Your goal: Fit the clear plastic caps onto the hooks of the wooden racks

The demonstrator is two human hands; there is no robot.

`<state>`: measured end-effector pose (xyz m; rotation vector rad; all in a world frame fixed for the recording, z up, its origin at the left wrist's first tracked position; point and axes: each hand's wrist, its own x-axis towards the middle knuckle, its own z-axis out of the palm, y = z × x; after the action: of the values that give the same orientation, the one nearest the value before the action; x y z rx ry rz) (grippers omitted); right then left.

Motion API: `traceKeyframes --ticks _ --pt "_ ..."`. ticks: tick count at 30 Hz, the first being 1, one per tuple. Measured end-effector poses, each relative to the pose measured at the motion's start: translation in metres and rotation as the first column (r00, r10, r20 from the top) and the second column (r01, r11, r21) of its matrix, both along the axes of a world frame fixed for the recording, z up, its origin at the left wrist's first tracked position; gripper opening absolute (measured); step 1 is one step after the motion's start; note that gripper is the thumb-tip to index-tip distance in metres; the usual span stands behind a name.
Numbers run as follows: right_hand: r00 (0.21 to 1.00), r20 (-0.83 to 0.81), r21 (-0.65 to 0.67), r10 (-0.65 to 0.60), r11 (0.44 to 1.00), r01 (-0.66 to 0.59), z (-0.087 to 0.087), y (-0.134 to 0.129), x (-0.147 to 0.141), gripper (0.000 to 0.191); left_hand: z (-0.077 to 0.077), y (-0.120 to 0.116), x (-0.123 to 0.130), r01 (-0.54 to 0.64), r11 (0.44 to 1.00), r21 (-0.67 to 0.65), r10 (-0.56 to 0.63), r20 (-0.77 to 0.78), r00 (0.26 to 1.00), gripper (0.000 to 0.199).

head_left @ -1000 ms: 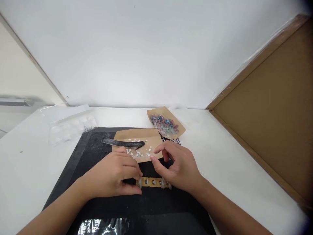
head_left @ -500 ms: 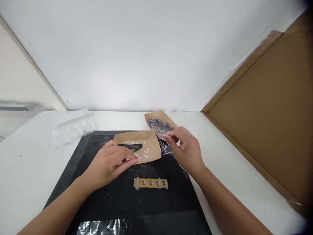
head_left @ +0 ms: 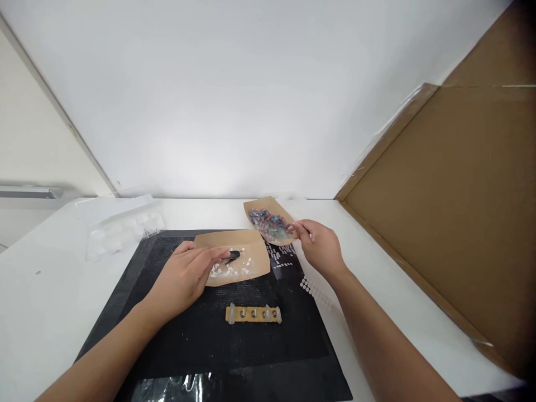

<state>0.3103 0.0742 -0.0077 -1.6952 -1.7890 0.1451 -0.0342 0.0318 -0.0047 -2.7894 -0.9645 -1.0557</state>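
My left hand (head_left: 188, 274) reaches over the left side of a brown paper tray (head_left: 253, 243) scattered with small white pieces (head_left: 228, 271). Its fingers lie closed over a slim black tool (head_left: 234, 255), probably tweezers, with only the rounded end showing. My right hand (head_left: 320, 245) has thumb and index finger together at the right edge of a second paper tray (head_left: 259, 205), which is filled with shiny coloured pieces (head_left: 268, 222); the fingers seem to pinch its rim. Nearer to me lies a small yellow strip (head_left: 248, 314) bearing metal bits and clear clips.
A black mat (head_left: 201, 346) lies under the near tray and strip. White sticker pieces (head_left: 280, 257) and round white dots (head_left: 305, 285) lie at the right. Clear plastic packaging (head_left: 125, 226) stands at the left. A cardboard panel (head_left: 439, 223) leans at the right.
My right hand has moved from in front of the coloured pieces to the tray's right edge. My left fingers have shifted from the near tray's front onto the black tool. The view has shifted slightly.
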Motion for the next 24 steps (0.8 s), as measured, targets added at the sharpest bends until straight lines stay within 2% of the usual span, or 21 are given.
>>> traceKeyframes --ticks 4,10,16,19,24 --pt "0.998 0.045 -0.037 0.046 0.998 -0.044 -0.005 0.003 0.002 0.031 -0.001 0.0 0.0 -0.04 0.998 -0.054 0.039 -0.02 0.999 0.053" --pt "0.967 0.175 -0.02 0.186 0.982 -0.185 -0.005 0.0 0.007 0.029 0.003 -0.005 0.002 -0.059 0.993 -0.098 0.055 -0.042 0.998 0.053" --pt "0.905 0.18 -0.037 0.385 0.922 -0.385 0.0 -0.007 0.007 0.054 0.003 -0.005 0.001 -0.052 0.99 -0.128 0.05 -0.021 0.999 0.054" --pt "0.887 0.159 -0.068 0.433 0.901 -0.428 0.003 -0.01 0.007 0.061 0.002 -0.004 0.001 -0.041 0.991 -0.13 0.04 -0.006 0.999 0.056" --pt "0.876 0.17 -0.093 0.451 0.892 -0.441 0.005 -0.012 0.01 0.063 0.002 -0.004 0.002 -0.011 0.993 -0.122 0.012 0.008 1.0 0.056"
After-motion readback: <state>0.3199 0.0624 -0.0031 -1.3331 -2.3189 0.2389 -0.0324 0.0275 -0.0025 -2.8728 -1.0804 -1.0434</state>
